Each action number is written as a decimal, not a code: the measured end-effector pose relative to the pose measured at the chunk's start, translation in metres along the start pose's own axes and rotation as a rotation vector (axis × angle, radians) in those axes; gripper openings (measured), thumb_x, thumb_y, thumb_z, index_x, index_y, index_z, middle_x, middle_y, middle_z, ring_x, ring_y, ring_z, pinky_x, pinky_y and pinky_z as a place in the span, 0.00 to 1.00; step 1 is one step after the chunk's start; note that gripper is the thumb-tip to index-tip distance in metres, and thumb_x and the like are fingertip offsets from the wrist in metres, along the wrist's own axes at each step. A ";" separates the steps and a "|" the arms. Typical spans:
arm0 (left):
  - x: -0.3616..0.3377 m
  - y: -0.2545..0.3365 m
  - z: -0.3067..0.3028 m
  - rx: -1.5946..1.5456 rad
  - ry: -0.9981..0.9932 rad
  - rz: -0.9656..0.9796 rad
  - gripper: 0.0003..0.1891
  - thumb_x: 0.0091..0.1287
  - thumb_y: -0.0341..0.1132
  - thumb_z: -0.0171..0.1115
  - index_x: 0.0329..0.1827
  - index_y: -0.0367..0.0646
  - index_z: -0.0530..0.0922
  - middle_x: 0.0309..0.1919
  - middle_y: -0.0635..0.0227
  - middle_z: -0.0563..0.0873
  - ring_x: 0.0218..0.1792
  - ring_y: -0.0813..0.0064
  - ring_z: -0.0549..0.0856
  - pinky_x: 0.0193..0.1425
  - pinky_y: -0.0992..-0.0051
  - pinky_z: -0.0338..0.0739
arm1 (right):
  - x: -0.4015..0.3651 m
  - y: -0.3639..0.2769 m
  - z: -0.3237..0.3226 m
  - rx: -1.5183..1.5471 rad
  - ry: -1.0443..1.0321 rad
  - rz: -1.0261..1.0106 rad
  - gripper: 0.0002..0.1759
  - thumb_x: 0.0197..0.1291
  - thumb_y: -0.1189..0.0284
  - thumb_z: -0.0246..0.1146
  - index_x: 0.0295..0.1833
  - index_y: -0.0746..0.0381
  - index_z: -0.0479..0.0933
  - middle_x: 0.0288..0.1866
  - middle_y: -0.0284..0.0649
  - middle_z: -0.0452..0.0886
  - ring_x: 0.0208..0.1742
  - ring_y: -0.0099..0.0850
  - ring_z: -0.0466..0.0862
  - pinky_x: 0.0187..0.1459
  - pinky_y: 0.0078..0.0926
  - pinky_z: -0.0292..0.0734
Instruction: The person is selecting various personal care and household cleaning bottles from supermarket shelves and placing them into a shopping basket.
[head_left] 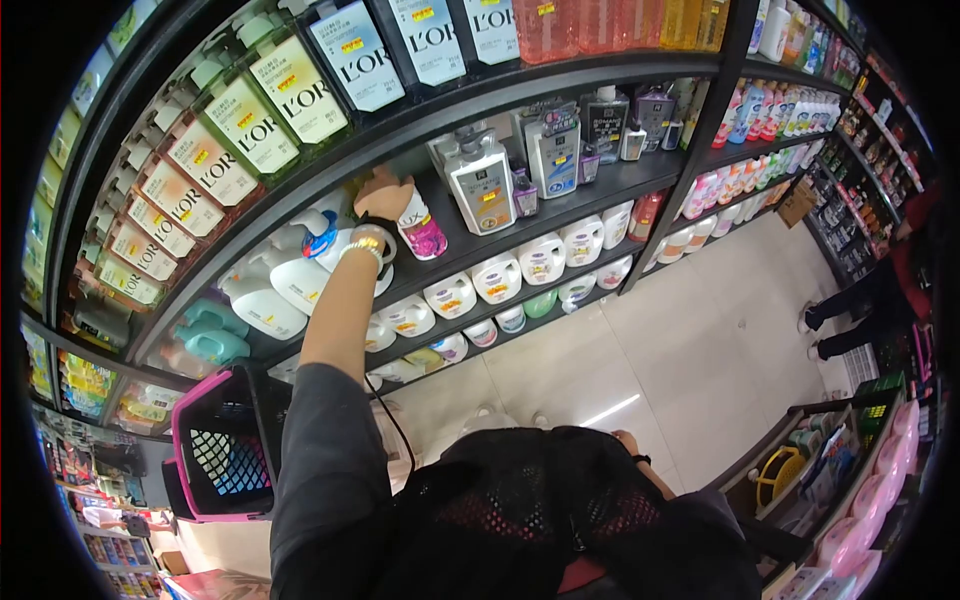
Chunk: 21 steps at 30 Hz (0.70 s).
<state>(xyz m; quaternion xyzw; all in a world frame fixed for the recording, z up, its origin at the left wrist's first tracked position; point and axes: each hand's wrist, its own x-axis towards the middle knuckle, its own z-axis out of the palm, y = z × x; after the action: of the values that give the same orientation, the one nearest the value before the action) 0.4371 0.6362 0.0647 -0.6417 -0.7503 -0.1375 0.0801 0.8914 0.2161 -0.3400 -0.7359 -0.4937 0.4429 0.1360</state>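
Note:
My left hand (384,194) reaches into the middle shelf, with a bracelet and a dark band around the wrist. Its fingers are curled at the top of a white and pink Lux bottle (424,228), which stands upright on the shelf; the fingertips are partly hidden. White jugs (275,300) stand to the left of that hand, one under the forearm. Boxed Romano bottles (483,185) are to its right. My right hand (627,443) hangs low beside my body, far from the shelf; most of its fingers are out of sight.
A black and pink shopping basket (185,447) is beside my left upper arm. L'Or pump bottles (240,125) line the shelf above. White bottles (497,278) fill the shelf below. At right, a display bin (735,482) stands on the floor, and another person (880,305) is beyond it.

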 end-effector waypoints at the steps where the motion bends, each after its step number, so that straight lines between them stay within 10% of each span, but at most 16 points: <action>1: -0.010 0.003 -0.009 -0.082 0.048 -0.029 0.36 0.59 0.56 0.54 0.58 0.32 0.63 0.44 0.44 0.82 0.46 0.49 0.82 0.50 0.58 0.76 | 0.000 0.005 0.001 -0.006 -0.025 0.014 0.20 0.53 0.56 0.61 0.41 0.60 0.82 0.42 0.48 0.83 0.46 0.44 0.82 0.49 0.35 0.76; 6: -0.030 -0.005 -0.027 -0.061 -0.191 -0.099 0.40 0.59 0.64 0.46 0.61 0.34 0.61 0.51 0.42 0.78 0.51 0.48 0.79 0.52 0.56 0.75 | 0.013 0.040 0.008 -0.157 -0.107 -0.141 0.24 0.54 0.53 0.59 0.44 0.62 0.80 0.43 0.49 0.82 0.48 0.46 0.80 0.49 0.38 0.74; 12: -0.119 0.012 -0.047 -0.688 0.173 0.159 0.35 0.53 0.46 0.66 0.61 0.44 0.60 0.48 0.45 0.74 0.49 0.47 0.77 0.49 0.59 0.75 | 0.065 0.048 0.025 -0.319 -0.289 -0.253 0.22 0.55 0.54 0.57 0.41 0.62 0.81 0.43 0.49 0.82 0.47 0.47 0.80 0.49 0.39 0.74; 18: -0.293 0.005 -0.094 -1.049 -0.634 0.547 0.25 0.67 0.50 0.54 0.60 0.44 0.68 0.45 0.58 0.79 0.45 0.63 0.80 0.50 0.68 0.73 | 0.099 0.014 0.034 -0.448 -0.442 -0.269 0.22 0.56 0.55 0.56 0.40 0.62 0.81 0.43 0.50 0.82 0.47 0.47 0.80 0.48 0.39 0.74; 21: -0.353 -0.017 -0.090 -0.553 -0.855 0.254 0.30 0.63 0.57 0.54 0.61 0.47 0.69 0.39 0.55 0.84 0.45 0.54 0.82 0.49 0.62 0.74 | 0.118 0.022 0.042 -0.537 -0.511 -0.310 0.21 0.56 0.55 0.56 0.40 0.62 0.81 0.43 0.50 0.82 0.46 0.47 0.80 0.48 0.39 0.74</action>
<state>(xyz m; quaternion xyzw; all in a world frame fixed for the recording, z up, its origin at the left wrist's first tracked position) 0.4732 0.2739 0.0442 -0.7237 -0.5678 -0.0456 -0.3896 0.8864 0.2958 -0.4394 -0.5283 -0.7148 0.4413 -0.1232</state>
